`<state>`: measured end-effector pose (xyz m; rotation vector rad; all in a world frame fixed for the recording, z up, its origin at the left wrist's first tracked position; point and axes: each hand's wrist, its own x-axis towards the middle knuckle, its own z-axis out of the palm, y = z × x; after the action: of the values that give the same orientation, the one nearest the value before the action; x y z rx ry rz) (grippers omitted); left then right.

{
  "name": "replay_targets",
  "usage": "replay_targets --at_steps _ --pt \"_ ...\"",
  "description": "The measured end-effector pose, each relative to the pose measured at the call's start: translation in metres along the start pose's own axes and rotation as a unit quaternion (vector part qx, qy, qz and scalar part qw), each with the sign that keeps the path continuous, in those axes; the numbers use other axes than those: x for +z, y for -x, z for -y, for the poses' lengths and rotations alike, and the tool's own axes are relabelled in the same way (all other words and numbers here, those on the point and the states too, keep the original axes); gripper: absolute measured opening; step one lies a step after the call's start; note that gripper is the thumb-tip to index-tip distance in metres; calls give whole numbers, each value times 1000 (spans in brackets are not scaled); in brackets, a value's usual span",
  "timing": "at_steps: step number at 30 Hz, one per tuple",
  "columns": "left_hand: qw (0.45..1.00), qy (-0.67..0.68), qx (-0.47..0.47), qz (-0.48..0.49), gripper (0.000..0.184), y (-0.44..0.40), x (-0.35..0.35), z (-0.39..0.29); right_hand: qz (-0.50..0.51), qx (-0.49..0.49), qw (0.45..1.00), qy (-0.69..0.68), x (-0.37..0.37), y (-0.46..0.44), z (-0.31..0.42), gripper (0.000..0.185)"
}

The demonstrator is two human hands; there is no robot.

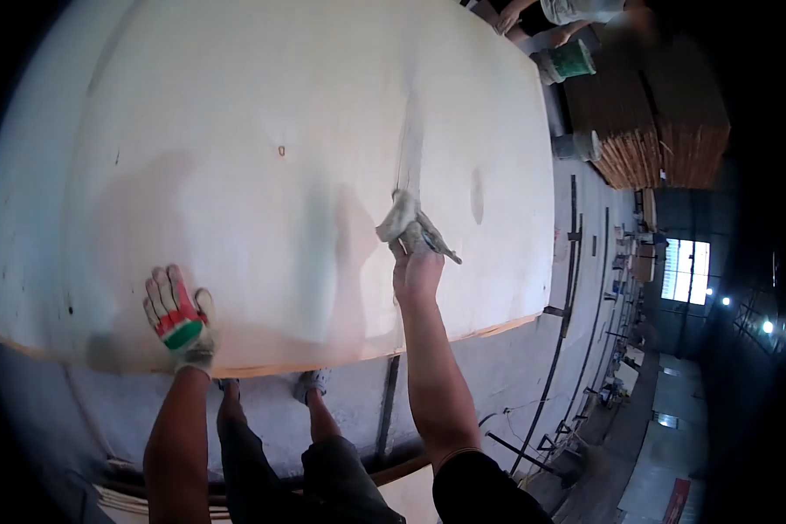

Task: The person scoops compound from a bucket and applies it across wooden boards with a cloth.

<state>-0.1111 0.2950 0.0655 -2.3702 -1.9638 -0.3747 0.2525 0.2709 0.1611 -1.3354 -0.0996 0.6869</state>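
Buckets (573, 59), stacked boards (627, 157) beyond pale panel (236, 105)

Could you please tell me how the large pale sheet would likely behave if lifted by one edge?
The large pale sheet would probably flex, as its near edge looks thin against its broad span. It may be awkward for one person, since it reaches beyond both the left hand and the right hand.

Cream panel (271, 196), red-and-green-banded glove (180, 316)

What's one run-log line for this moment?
left hand: cream, red and green fabric glove, flat on pale wooden sheet; right hand: holding greyish-white irregular object; sheet: long grey streak
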Motion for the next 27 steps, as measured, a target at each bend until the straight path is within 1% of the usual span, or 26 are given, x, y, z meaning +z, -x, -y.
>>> replay_targets --at_steps 1,2,3,4,5,6,7,8,9,10,11,12,13,14,15,16,17,18,19,20,21,22,23,25,26,27 --pt "1000 -8 1 29 60 1 -2 6 1 -8 1000 1 -12 -21 -17 30" --pt "998 -16 3 58 58 -5 -1 13 -12 -11 999 49 -27 -44 -33 29" --pt "999 -9 4 53 58 -18 0 28 -26 -13 995 97 -44 -68 -46 30" --pt "989 44 119 77 58 -33 -10 53 -31 -16 994 99 -45 -76 -46 30" --pt "964 93 228 99 58 -47 -16 81 -59 -82 921 375 -40 -87 -46 29" --pt "969 92 209 92 53 -69 -14 115 -82 -140 768 619 -30 -91 -47 28" --pt "979 94 173 49 49 -95 -18 146 -83 -139 767 621 -23 -91 -49 28" --pt "994 29 103 14 52 -119 -2 187 -20 -177 717 674 -11 -86 -48 27" --pt "998 6 45 -33 53 -147 4 218 42 -212 661 719 -2 -81 -47 26" --pt "992 -84 -10 -91 53 -168 27 255 103 -215 638 732 -13 -69 -52 23" --pt "987 -97 -114 -63 55 -187 34 271 146 -192 708 664 -32 -58 -64 21" --pt "982 -119 -136 -49 57 -197 43 280 198 -74 739 640 -28 -43 -62 21" --pt "977 -141 -159 -34 59 -206 53 284 233 -45 775 586 -5 -15 -54 23" --pt "977 -141 -159 -31 59 -213 58 277 203 -42 841 499 -9 -1 -74 24" --pt "982 -110 -151 -36 61 -219 62 263 122 47 949 285 44 18 -70 26" --pt "984 -90 -145 -44 63 -224 60 258 106 92 973 184 96 27 -66 31" --pt "983 -99 -147 -45 63 -226 62 259 88 138 983 81 137 23 -70 37" --pt "976 -163 -96 -109 60 -227 64 262 98 54 960 256 142 -14 -106 37" --pt "958 -226 -44 -170 58 -226 66 267 106 -34 901 420 144 -48 -141 37" --pt "958 -229 -47 -168 58 -221 69 269 110 -32 900 421 172 -48 -135 37" --pt "955 -233 -76 -166 63 -214 71 273 132 -176 791 572 199 -43 -129 28" --pt "952 -236 -106 -165 68 -209 72 277 147 -312 637 689 221 -36 -126 20" --pt "951 -240 -108 -163 68 -210 73 279 152 -311 637 689 217 -30 -130 20" --pt "971 -182 -132 -77 67 -219 67 279 259 -325 622 664 188 -1 -128 15" --pt "977 -152 -144 -35 66 -224 61 279 264 -175 718 620 187 19 -124 16" --pt "980 -122 -156 8 65 -228 53 280 259 -18 789 557 192 42 -124 16"
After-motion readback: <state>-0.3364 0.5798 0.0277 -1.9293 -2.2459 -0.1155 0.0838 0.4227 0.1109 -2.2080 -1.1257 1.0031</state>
